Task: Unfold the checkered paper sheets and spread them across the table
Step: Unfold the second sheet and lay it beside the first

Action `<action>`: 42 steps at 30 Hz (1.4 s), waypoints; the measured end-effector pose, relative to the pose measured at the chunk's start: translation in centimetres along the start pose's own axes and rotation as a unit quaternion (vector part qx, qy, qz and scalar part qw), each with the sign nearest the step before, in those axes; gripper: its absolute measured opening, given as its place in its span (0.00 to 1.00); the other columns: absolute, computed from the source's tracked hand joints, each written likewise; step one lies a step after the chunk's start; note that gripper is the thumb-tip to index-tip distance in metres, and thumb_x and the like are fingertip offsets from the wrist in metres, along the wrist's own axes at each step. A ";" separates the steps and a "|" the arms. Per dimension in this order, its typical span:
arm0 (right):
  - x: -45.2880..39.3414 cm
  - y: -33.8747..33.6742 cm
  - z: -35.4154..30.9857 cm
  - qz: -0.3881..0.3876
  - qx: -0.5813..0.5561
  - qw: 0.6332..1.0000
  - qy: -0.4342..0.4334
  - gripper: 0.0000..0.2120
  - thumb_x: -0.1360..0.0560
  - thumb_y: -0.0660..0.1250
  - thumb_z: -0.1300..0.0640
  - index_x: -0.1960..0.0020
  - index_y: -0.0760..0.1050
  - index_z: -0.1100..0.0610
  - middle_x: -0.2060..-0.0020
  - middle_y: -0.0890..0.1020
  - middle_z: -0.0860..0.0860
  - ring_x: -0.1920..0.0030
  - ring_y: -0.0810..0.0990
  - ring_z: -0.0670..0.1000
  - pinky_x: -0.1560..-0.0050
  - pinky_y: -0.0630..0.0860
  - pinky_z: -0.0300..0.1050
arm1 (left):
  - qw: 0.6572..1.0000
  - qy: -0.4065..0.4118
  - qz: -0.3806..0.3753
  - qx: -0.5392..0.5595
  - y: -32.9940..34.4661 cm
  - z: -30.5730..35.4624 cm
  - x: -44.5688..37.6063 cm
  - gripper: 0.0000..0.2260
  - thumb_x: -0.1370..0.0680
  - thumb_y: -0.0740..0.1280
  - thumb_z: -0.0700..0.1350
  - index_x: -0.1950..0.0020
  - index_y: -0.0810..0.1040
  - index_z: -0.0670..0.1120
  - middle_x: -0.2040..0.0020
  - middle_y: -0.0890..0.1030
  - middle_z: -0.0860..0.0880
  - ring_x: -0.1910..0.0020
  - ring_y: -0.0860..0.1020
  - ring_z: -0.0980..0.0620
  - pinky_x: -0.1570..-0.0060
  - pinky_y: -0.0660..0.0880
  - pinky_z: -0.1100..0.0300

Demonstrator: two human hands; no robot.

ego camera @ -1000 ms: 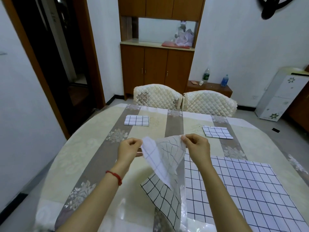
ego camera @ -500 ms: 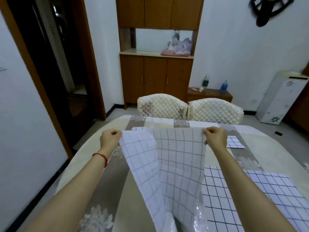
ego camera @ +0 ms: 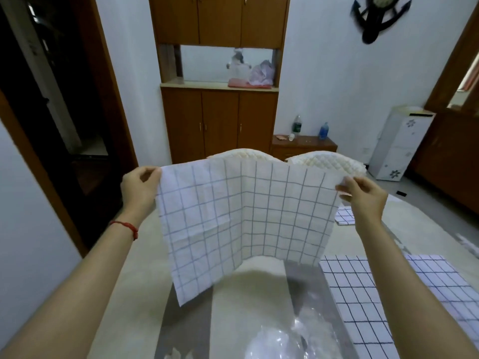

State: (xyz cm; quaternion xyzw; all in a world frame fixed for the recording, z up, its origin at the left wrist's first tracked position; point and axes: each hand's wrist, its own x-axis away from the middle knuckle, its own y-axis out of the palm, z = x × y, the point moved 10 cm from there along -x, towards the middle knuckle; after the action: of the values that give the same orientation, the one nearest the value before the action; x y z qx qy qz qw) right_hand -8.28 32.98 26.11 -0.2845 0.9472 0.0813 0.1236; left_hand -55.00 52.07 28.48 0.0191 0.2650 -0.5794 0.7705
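Observation:
I hold a white checkered paper sheet (ego camera: 241,216) up in the air over the table, opened wide with creases down it. My left hand (ego camera: 138,186) pinches its top left corner and my right hand (ego camera: 363,194) pinches its top right corner. Its lower edge hangs free above the tablecloth. A second checkered sheet (ego camera: 363,301) lies spread flat on the table at the right, partly under my right forearm. A small folded checkered sheet (ego camera: 343,216) lies farther back, beside my right wrist.
The round table (ego camera: 248,294) has a cream and grey striped cloth under a shiny clear cover. Two quilted chair backs (ego camera: 326,161) stand behind it. A wooden cabinet (ego camera: 219,123), a low side table with bottles (ego camera: 305,143) and a white appliance (ego camera: 399,143) line the far wall.
My hands have moved apart and upward, pulling the sheet from a half-folded bundle into a wide open sheet. My view has tilted up, so the far folded sheets are now mostly hidden.

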 end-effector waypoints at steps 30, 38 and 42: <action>19.7 -11.8 21.2 -0.088 0.239 0.938 0.237 0.08 0.30 0.66 0.69 0.58 0.80 0.59 0.59 0.83 0.58 0.57 0.79 0.55 0.56 0.76 0.44 | 0.923 -0.337 -0.180 -0.052 -4.2 -25.6 26.8 0.05 0.27 0.69 0.37 0.56 0.82 0.35 0.62 0.81 0.40 0.62 0.79 0.42 0.59 0.78 0.54; 20.8 -13.2 24.2 -0.082 0.320 0.907 0.261 0.08 0.27 0.66 0.64 0.50 0.80 0.60 0.51 0.82 0.58 0.54 0.77 0.55 0.51 0.74 0.47 | 0.895 -0.426 -0.120 -0.056 -4.5 -27.8 29.4 0.03 0.27 0.68 0.36 0.58 0.79 0.35 0.72 0.80 0.44 0.71 0.78 0.46 0.79 0.75 0.66; 21.1 -13.7 24.8 -0.055 0.328 0.902 0.274 0.12 0.28 0.66 0.64 0.44 0.77 0.61 0.48 0.81 0.60 0.50 0.76 0.57 0.44 0.72 0.52 | 0.896 -0.427 -0.094 -0.076 -4.8 -28.7 30.1 0.11 0.25 0.65 0.38 0.45 0.76 0.35 0.59 0.82 0.35 0.65 0.80 0.41 0.63 0.79 0.55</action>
State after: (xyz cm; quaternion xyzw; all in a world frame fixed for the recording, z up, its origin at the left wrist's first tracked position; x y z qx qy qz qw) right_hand -13.02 16.26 -4.67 -0.2905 0.8997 -0.3220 -0.0507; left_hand -64.81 33.61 -7.80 -0.3134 -0.0453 -0.5800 0.7506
